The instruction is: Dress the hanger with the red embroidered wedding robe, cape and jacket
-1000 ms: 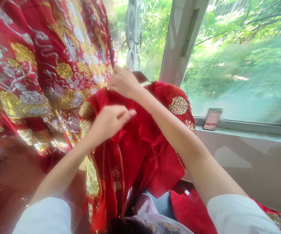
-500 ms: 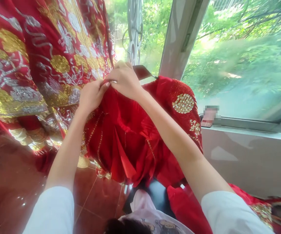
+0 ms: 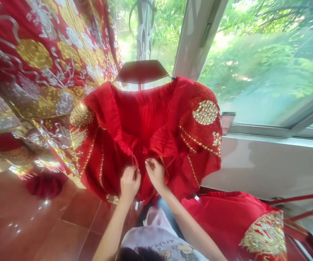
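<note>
A red jacket (image 3: 104,123) with gold beading and round gold emblems hangs by its shoulders on a dark hanger (image 3: 142,71). Its neckline faces me, and the two front edges come close together in the middle. My left hand (image 3: 130,183) is closed in a pinch on the left front edge. Beside it, my right hand (image 3: 156,175) is also closed, thumb and fingertips together at the other front edge; what exactly lies between those fingertips is too small to make out.
Gold and silver embroidered red robes (image 3: 72,54) hang at the left. Another red garment (image 3: 224,217) with a gold patch lies at the lower right. Behind are a window (image 3: 254,79) and its sill (image 3: 276,139), with a blurred-out object on it. Red tiles (image 3: 75,214) cover the floor.
Both hands have come down from the jacket's left shoulder by the hanger to its front edges. The hanger and both shoulders now show, with the jacket spread on it.
</note>
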